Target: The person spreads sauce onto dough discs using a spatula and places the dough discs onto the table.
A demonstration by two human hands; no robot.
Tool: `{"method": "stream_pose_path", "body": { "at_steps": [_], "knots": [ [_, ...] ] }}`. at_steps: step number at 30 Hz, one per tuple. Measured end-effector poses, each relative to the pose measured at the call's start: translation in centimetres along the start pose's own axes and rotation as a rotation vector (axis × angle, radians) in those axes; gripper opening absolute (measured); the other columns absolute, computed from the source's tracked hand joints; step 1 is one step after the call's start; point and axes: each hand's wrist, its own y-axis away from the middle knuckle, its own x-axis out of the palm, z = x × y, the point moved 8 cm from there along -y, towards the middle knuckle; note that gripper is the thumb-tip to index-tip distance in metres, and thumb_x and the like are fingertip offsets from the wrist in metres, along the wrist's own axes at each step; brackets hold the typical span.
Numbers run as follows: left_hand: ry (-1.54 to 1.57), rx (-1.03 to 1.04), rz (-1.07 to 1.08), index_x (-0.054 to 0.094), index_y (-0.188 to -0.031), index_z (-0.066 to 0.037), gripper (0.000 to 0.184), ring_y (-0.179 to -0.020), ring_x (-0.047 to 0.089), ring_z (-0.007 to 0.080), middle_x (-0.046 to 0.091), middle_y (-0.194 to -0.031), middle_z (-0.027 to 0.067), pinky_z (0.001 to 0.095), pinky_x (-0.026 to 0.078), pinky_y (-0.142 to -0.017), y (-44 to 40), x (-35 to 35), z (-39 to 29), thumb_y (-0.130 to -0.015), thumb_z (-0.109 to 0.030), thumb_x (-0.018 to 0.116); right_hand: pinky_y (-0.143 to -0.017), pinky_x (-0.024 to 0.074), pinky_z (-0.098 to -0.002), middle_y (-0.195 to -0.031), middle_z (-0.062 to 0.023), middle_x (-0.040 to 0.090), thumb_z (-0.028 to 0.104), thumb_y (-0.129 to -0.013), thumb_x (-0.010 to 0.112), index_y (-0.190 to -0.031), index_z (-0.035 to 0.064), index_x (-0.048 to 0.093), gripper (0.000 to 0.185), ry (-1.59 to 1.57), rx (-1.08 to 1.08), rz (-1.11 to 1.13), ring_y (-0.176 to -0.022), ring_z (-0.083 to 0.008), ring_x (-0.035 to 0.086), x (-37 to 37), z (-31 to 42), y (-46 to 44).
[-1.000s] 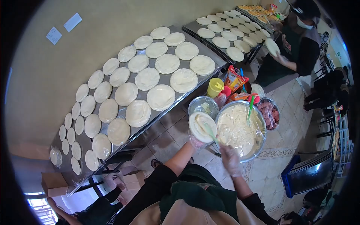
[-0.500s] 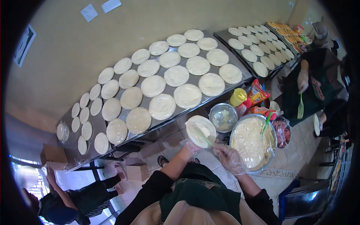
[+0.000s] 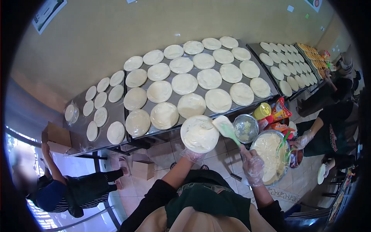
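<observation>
My left hand [image 3: 193, 156], in a clear plastic glove, holds a round flat dough base [image 3: 198, 138] from below, its top coated with white cream. In my gloved right hand [image 3: 253, 167] is the handle of a pale green spatula [image 3: 228, 131]. White cream covers the spatula's blade, which is at the right rim of the base; whether they touch I cannot tell. Near my right hand stands a large metal basin [image 3: 288, 165] of white cream. A smaller metal bowl [image 3: 245, 128] with some pale residue sits beyond it.
Rows of dough rounds [image 3: 209, 79] cover the metal table [image 3: 154, 136] ahead. A yellow container [image 3: 262, 111] and food packets [image 3: 281, 110] stand behind the basin. At its right is a co-worker's gloved hand [image 3: 304, 140]. Another person [image 3: 63, 191] stands left, by a cardboard box [image 3: 56, 137].
My right hand has moved the spatula from the middle of the dough base to its right rim. The co-worker's gloved hand has come down to the basin. My view has shifted.
</observation>
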Motion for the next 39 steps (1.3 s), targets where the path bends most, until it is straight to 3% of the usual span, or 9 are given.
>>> {"method": "stream_pose_path", "body": {
  "at_steps": [3, 12, 19, 25, 28, 30, 31, 36, 39],
  "knots": [
    [0.67, -0.234, 0.325, 0.025, -0.153, -0.005, 0.068, -0.135, 0.043, 0.0369, 0.037, -0.152, 0.0186, 0.0515, 0.038, -0.113, 0.8, 6.1, -1.7, -0.101, -0.046, 0.04, -0.051, 0.0465, -0.0417, -0.077, -0.0082, 0.054, 0.001, -0.08, 0.065, -0.13, 0.0232, 0.062, 0.055, -0.068, -0.155, 0.063, -0.059, -0.028, 0.057, 1.7, 5.9, -0.4],
    [0.163, 0.06, 0.011, 0.032, -0.151, -0.01, 0.062, -0.134, 0.046, 0.0327, 0.041, -0.151, 0.0143, 0.0516, 0.039, -0.112, 2.6, -1.3, -6.1, -0.102, -0.047, 0.038, -0.051, 0.0472, -0.0407, -0.078, -0.0088, 0.054, 0.001, -0.082, 0.067, -0.129, 0.0228, 0.063, 0.052, -0.032, -0.19, -0.11, -0.059, -0.0269, 0.058, 4.5, 8.8, -4.4],
    [0.503, 0.102, 0.117, 0.031, -0.152, -0.01, 0.062, -0.136, 0.045, 0.0299, 0.04, -0.152, 0.0138, 0.0494, 0.038, -0.114, 2.8, -1.3, -10.8, -0.102, -0.046, 0.04, -0.049, 0.045, -0.0412, -0.071, -0.0087, 0.053, -0.001, -0.08, 0.068, -0.126, 0.0197, 0.066, 0.05, -0.303, -0.205, -0.112, -0.055, -0.0279, 0.055, 3.9, 12.1, -3.2],
    [0.029, 0.336, 0.154, 0.032, -0.15, -0.009, 0.059, -0.138, 0.041, 0.03, 0.041, -0.15, 0.0139, 0.0478, 0.033, -0.116, 4.7, 0.7, -15.6, -0.103, -0.044, 0.037, -0.049, 0.0446, -0.0401, -0.072, -0.0087, 0.052, 0.0, -0.08, 0.069, -0.127, 0.0195, 0.066, 0.051, -0.285, -0.172, -0.146, -0.054, -0.0268, 0.055, 6.0, 11.7, -4.3],
    [0.641, 0.052, 0.127, 0.03, -0.151, -0.01, 0.061, -0.138, 0.042, 0.0303, 0.04, -0.151, 0.0153, 0.0484, 0.037, -0.114, 4.9, 0.8, -15.5, -0.102, -0.042, 0.042, -0.05, 0.0453, -0.0385, -0.073, -0.0098, 0.055, -0.002, -0.081, 0.07, -0.126, 0.0169, 0.066, 0.049, -0.348, -0.108, -0.222, -0.057, -0.026, 0.057, 4.3, 11.9, -5.6],
    [-0.919, 0.558, 0.11, 0.029, -0.152, -0.01, 0.062, -0.14, 0.04, 0.0304, 0.038, -0.153, 0.0163, 0.0485, 0.037, -0.115, 7.0, 2.1, -18.6, -0.102, -0.043, 0.042, -0.051, 0.0451, -0.0355, -0.073, -0.0096, 0.055, -0.007, -0.082, 0.069, -0.123, 0.0123, 0.066, 0.046, -0.436, -0.212, -0.075, -0.06, -0.0254, 0.057, 4.5, 13.9, -5.2],
    [-0.921, 0.56, 0.107, 0.029, -0.152, -0.01, 0.062, -0.14, 0.04, 0.0304, 0.038, -0.153, 0.0163, 0.0485, 0.037, -0.115, 6.8, 1.5, -18.5, -0.102, -0.043, 0.042, -0.05, 0.0445, -0.0372, -0.072, -0.0095, 0.053, -0.008, -0.082, 0.067, -0.124, 0.0126, 0.066, 0.048, -0.381, -0.312, -0.059, -0.058, -0.0257, 0.056, 5.1, 14.9, -4.8],
    [0.482, -0.173, 0.386, 0.028, -0.153, -0.01, 0.076, -0.136, 0.042, 0.041, 0.037, -0.151, 0.0207, 0.0599, 0.034, -0.112, 6.4, 1.5, -16.8, -0.096, -0.058, 0.044, -0.051, 0.045, -0.0395, -0.073, -0.0098, 0.054, -0.008, -0.083, 0.065, -0.123, 0.0127, 0.066, 0.045, -0.286, -0.271, -0.108, -0.059, -0.0276, 0.056, 4.2, 14.3, -8.7],
    [0.544, -0.25, 0.275, 0.027, -0.153, -0.01, 0.078, -0.138, 0.037, 0.0464, 0.034, -0.154, 0.0212, 0.0639, 0.032, -0.112, 7.0, 0.6, -16.9, -0.095, -0.06, 0.043, -0.052, 0.047, -0.0388, -0.072, -0.0083, 0.053, -0.001, -0.083, 0.067, -0.12, 0.0169, 0.068, 0.041, -0.361, -0.294, -0.047, -0.059, -0.0265, 0.057, 2.4, 14.0, -10.5]
  ]
}}
